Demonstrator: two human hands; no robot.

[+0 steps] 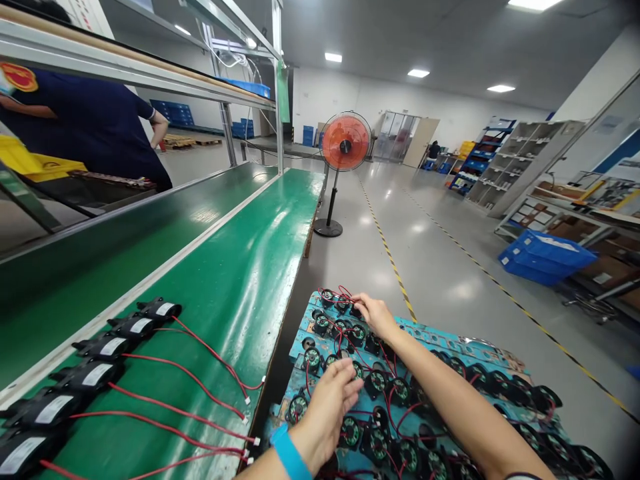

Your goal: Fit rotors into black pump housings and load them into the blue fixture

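Rows of round black blower-like units with green circuit boards (377, 383) and red wires sit on a blue fixture board (313, 303). At the board's far left corner my right hand (375, 315) pinches the red wires (347, 293) of a unit; its fingertips partly cover that unit. My left hand (333, 407), with a blue wristband (290, 453), hovers over the nearer units, fingers stretched out and holding nothing visible. On the green bench to the left, several black blowers (93, 373) with white labels lie in a row, their red leads ending in small white connectors (256, 441).
A green conveyor bench (240, 267) runs along the left beside a metal frame (277, 87). An orange stand fan (345, 143) stands past its far end. A person (95, 127) in dark blue is across the line. Blue crates (545, 257) and shelving are at right.
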